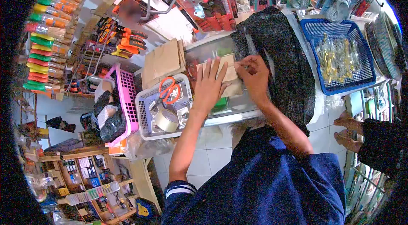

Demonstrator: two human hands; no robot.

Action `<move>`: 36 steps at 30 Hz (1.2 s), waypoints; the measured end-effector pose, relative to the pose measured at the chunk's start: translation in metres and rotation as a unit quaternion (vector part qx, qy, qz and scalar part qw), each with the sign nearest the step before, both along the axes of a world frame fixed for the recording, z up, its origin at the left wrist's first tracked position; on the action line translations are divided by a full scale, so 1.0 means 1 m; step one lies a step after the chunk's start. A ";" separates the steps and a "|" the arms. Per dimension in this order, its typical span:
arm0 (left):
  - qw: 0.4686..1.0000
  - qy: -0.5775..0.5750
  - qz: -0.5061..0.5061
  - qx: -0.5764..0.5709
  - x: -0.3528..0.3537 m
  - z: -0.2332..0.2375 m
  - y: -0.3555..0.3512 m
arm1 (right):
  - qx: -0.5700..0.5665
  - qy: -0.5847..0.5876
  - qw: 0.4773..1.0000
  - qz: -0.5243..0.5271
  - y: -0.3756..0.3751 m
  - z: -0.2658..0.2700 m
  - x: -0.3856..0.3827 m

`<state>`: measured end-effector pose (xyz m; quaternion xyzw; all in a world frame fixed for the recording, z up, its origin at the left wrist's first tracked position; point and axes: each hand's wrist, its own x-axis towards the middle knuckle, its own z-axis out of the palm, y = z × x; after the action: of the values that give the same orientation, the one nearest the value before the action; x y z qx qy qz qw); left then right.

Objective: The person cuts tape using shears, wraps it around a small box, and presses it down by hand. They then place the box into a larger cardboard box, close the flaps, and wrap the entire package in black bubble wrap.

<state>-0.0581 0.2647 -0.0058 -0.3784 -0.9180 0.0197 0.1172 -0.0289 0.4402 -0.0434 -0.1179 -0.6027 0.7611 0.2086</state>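
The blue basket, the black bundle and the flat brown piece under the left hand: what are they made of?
Blue basket: likely plastic, smooth, with moulded lattice walls.
Black bundle: perhaps synthetic mesh, dull and crinkled.
Brown piece under the left hand: matte paper or thin card, going by its plain tan face.

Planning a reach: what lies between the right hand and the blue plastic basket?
A black mesh bundle edged with clear plastic lies between the right hand and the blue basket, in the head view.

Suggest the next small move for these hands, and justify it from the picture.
Probably press down the right edge of the brown paper with the right hand: its fingers are bunched there, while the left hand lies spread over the paper, steadying it.
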 end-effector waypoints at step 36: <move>0.952 0.013 0.223 0.208 0.023 -0.016 0.058 | 0.188 -0.002 0.946 0.265 0.077 0.044 -0.056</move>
<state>-0.0351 0.3224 -0.0213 -0.1308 -0.9613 -0.1409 0.1975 -0.0848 0.5177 0.0009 0.0859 -0.7445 0.6618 0.0169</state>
